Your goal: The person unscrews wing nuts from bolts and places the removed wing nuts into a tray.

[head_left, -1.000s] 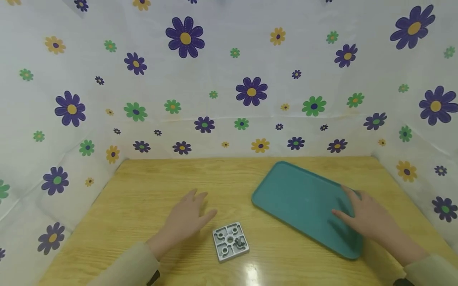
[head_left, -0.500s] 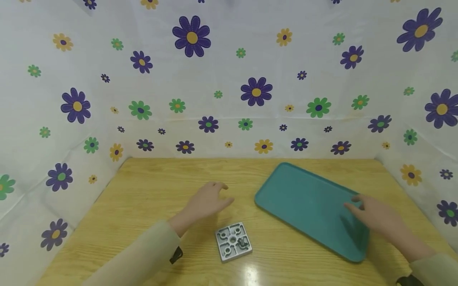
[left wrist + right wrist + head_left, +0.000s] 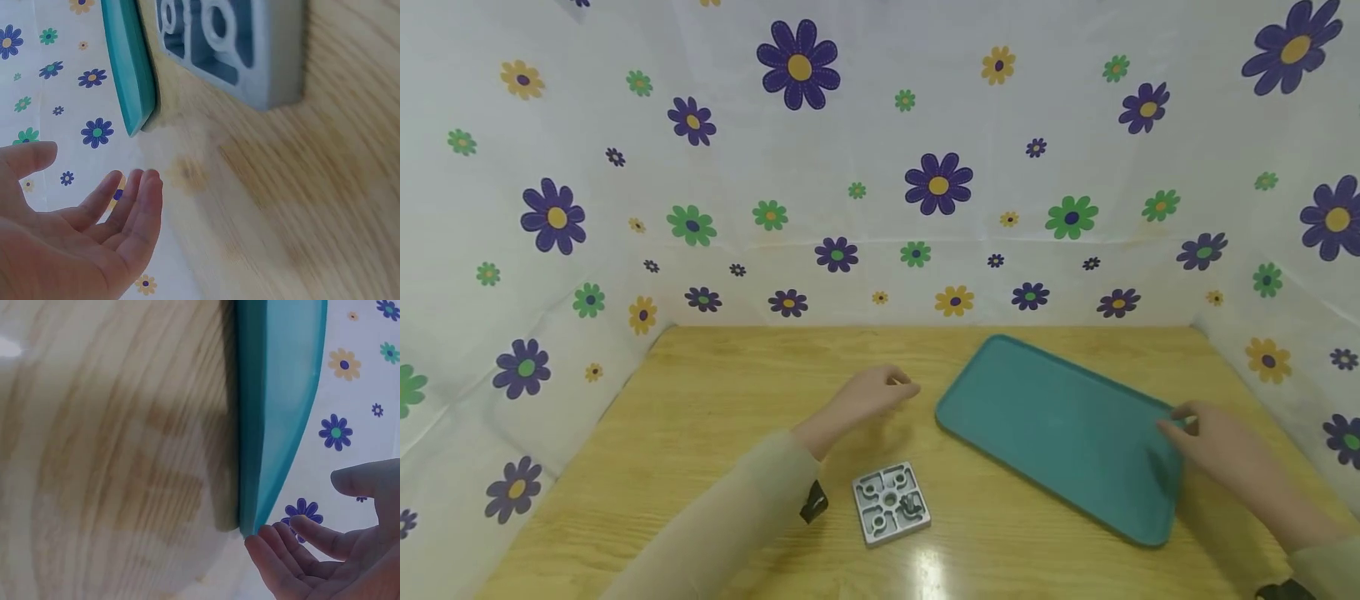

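Note:
A teal rectangular tray (image 3: 1045, 417) lies at an angle on the right side of the table. My right hand (image 3: 1225, 446) hovers at its right end, thumb and fingers apart. The right wrist view has those fingers (image 3: 269, 562) right at the tray's corner. My left hand (image 3: 857, 404) is above the wood, short of the tray's left corner, with its fingers loosely bent and nothing in them. Below its forearm sits a square silver metal block (image 3: 867, 508) with round bosses and recesses. A small grey piece (image 3: 912, 505) shows in one recess.
The wooden table (image 3: 737, 358) is enclosed at the back and sides by a white flowered cloth (image 3: 865, 150). Light glares off the table's front, just below the metal block.
My left hand has moved right and away from me, toward the tray's left corner. My right hand has drawn back from over the tray to its right end. Tray and block stay put.

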